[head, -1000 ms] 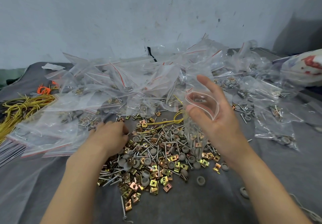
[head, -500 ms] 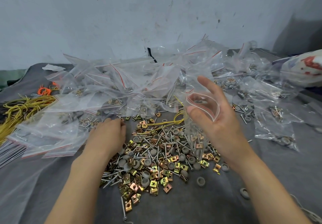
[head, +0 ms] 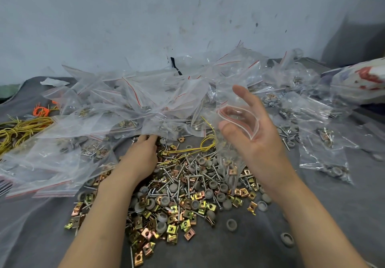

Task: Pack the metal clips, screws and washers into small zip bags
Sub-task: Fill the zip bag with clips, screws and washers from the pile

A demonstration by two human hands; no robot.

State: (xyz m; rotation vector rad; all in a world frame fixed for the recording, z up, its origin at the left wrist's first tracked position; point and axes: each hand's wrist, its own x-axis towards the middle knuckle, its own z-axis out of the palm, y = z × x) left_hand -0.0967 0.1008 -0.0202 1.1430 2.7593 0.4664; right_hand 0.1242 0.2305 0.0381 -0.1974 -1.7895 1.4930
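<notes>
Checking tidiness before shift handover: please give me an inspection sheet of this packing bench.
Surface: grey cloth covers the bench.
Job's things: pile of clips, screws and washers at centre; open zip bag held above it.
Clutter: heap of zip bags behind, several filled; stray washers at right.
Grippers: left hand reaches into the pile's far edge; right hand holds the bag's mouth open.
Cables: yellow wire bundle and orange wire at left.
Surroundings: stained wall behind.
</notes>
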